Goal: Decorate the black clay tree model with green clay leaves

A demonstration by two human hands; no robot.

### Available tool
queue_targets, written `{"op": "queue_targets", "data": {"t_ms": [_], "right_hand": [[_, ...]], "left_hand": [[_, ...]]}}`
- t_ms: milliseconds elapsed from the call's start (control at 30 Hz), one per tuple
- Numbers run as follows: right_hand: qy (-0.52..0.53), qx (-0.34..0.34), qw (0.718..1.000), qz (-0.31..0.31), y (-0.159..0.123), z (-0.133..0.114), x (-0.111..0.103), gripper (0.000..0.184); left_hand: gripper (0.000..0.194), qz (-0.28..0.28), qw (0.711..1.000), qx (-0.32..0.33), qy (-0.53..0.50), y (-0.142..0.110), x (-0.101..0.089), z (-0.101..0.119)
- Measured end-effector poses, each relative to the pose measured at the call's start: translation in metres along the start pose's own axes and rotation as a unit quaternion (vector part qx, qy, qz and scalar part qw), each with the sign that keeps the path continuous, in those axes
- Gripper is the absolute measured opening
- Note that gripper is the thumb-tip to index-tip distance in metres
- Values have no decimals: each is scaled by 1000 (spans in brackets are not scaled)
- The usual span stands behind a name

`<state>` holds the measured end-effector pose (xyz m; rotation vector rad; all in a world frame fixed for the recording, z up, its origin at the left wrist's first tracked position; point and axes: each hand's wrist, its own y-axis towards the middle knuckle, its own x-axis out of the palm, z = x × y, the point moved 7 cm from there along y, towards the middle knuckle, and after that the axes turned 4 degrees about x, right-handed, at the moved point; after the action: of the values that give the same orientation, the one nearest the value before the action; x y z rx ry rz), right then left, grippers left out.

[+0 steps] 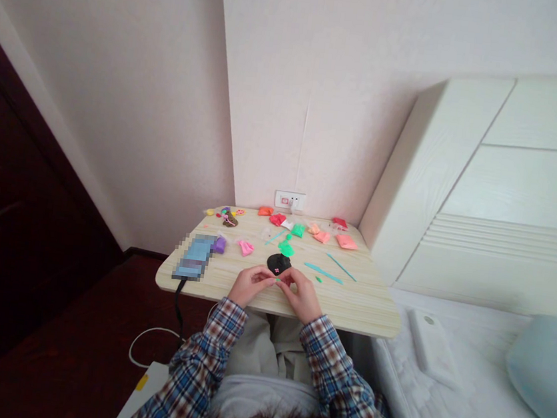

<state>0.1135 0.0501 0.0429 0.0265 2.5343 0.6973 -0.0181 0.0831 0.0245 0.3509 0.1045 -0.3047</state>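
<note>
Over the front part of the wooden table (263, 296), my left hand (254, 281) and my right hand (302, 293) meet at the fingertips. Both are closed in a pinch on a tiny green piece of clay (277, 280), which shows between them. Just beyond my fingers stands a black round base (276, 262) with a small pink flower shape on its front. A green clay figure (286, 247) rises from it. To the right of my right hand lies another small green clay piece (319, 279).
Blue modelling tools (323, 272) lie right of the base. Colored clay packets, including a purple one (219, 244), a pink one (246, 248) and a salmon one (346, 241), are spread behind. A phone (196, 256) with a cable lies at the left edge. A bed (418, 399) adjoins the right.
</note>
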Motion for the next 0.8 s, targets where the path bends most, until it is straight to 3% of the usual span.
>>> {"op": "queue_targets", "data": {"t_ms": [533,800], "right_hand": [[15,18,1000,3,-2,3,-5,17],[-8,16,999,-32,-4,6,4,16]], "left_hand": [[26,-2,999,-4,-48,-3,3,0],[22,-1,997,8,-79,-2,4,-1]]}}
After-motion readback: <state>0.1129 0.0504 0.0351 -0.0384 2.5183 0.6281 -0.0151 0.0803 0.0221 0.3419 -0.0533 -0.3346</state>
